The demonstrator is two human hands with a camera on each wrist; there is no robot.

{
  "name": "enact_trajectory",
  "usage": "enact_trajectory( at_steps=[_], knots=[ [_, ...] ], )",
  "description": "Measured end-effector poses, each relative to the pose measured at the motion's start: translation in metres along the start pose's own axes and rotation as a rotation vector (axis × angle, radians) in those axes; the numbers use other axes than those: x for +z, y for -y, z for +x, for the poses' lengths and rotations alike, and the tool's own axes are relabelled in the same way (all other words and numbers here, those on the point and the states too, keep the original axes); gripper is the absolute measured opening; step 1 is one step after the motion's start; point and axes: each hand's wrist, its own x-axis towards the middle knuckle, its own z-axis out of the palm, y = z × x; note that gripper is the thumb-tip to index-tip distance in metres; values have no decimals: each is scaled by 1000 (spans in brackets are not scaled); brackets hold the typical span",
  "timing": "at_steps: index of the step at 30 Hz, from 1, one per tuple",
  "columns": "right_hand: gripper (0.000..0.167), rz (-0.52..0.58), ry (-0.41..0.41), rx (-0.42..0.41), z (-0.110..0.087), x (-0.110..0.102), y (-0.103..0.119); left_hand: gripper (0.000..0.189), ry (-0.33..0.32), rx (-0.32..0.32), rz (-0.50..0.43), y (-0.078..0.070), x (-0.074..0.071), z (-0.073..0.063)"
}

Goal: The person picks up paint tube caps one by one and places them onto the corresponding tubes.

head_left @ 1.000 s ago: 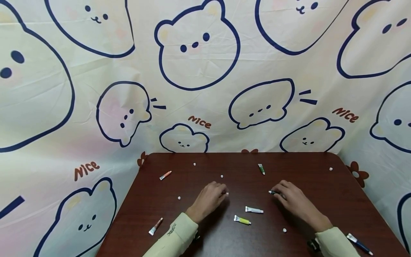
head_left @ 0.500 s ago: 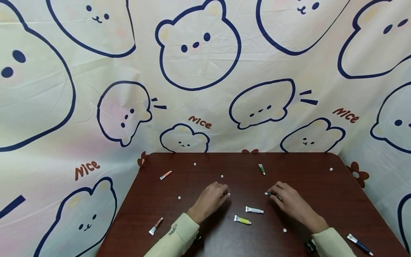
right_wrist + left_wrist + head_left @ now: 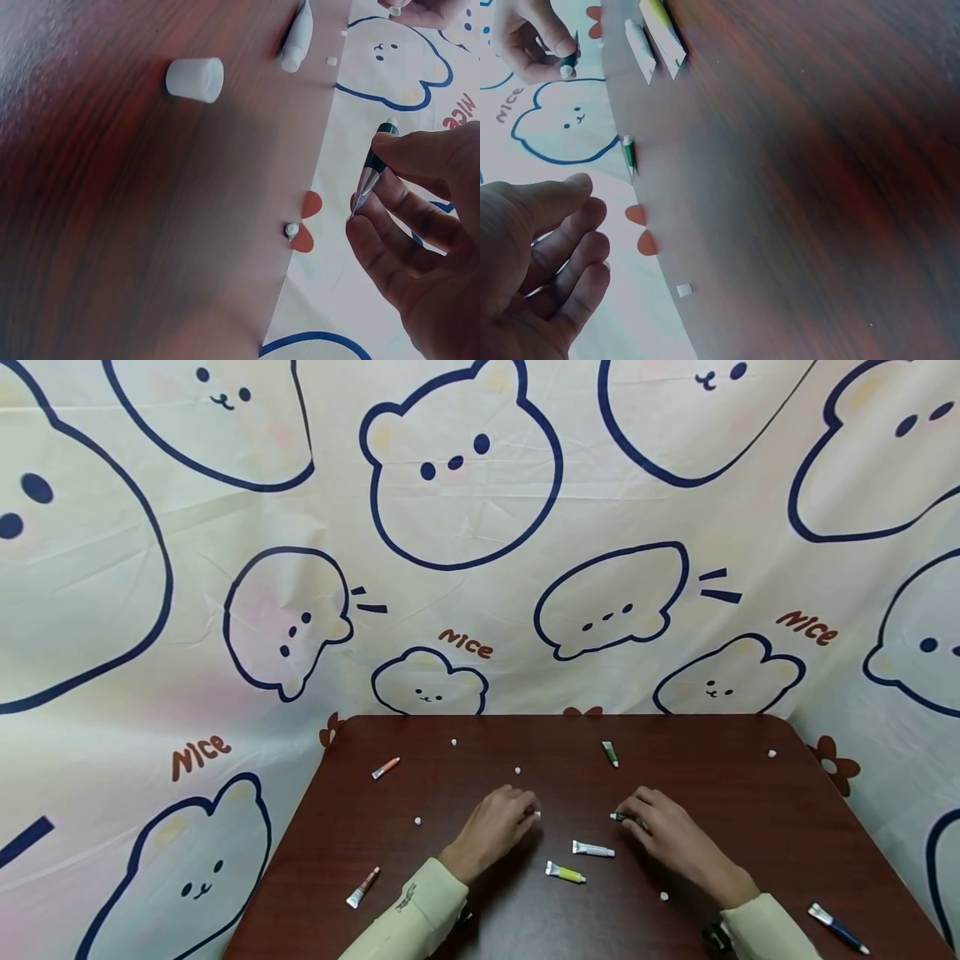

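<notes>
My right hand (image 3: 675,835) pinches a small dark green paint tube (image 3: 376,159) between thumb and fingers. Its white nozzle (image 3: 616,816) points left, toward my other hand. Left of it, my left hand (image 3: 491,831) pinches a small white cap (image 3: 394,10) at its fingertips; in the head view only a sliver of the cap (image 3: 537,813) shows. A gap separates the cap from the tube's nozzle. On the table between my forearms lie a white paint tube (image 3: 594,849) and a yellow paint tube (image 3: 566,872).
A green tube (image 3: 611,754) lies at the back, an orange tube (image 3: 386,768) back left, a brown tube (image 3: 363,887) front left and a dark blue tube (image 3: 838,928) front right. Several loose white caps dot the brown table (image 3: 705,743), one cap (image 3: 663,897) near my right forearm.
My right hand has moved left with the dark green tube, closing in on my left hand. The left hand has shifted slightly right with the cap. The things on the table stay put.
</notes>
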Motion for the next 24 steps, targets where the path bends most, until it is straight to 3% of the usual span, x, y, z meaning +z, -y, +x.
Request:
enact_trajectory(
  at_steps=[9, 24],
  knots=[
    [19, 13, -9, -7, 1, 2, 9, 6, 29, -18, -15, -4, 0, 2],
    [17, -5, 25, -14, 1, 4, 19, 5, 20, 7, -19, -6, 3, 2]
  ],
)
